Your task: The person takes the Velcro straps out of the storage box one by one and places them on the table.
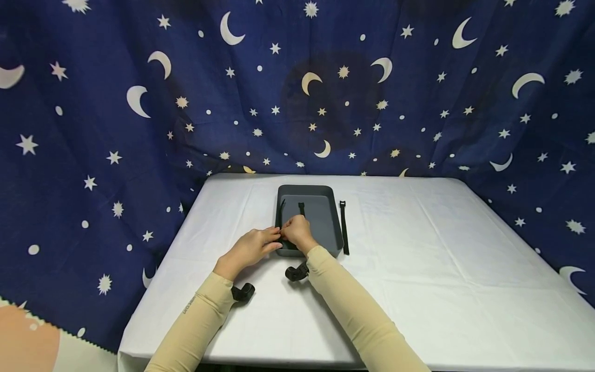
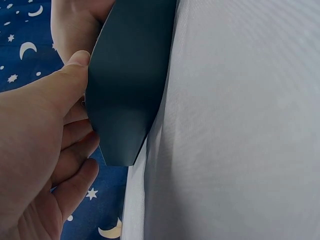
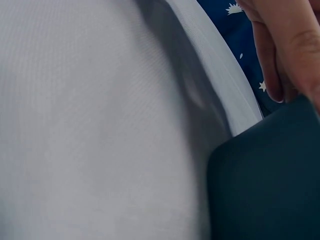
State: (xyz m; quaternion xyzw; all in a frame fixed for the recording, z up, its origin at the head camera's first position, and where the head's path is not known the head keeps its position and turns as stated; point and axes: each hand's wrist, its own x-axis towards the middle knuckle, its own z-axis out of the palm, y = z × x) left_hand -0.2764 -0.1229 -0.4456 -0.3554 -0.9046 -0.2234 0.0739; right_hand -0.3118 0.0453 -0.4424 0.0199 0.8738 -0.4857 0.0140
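Observation:
A grey tray stands on the table. My right hand reaches into its left half, with fingers curled at a thin black cable strap by the left wall; the pinch itself is mostly hidden. My left hand comes over the near left corner, fingertips close to the right hand's. In the left wrist view its thumb lies at the tray rim; the inner fingertips are hidden. Another black cable strap, with a slotted head, lies in the tray, partly covered by the right hand.
A third black cable strap lies lengthwise on the white tablecloth, just right of the tray. Behind the table hangs a dark blue curtain with moons and stars. Each wrist wears a black camera mount.

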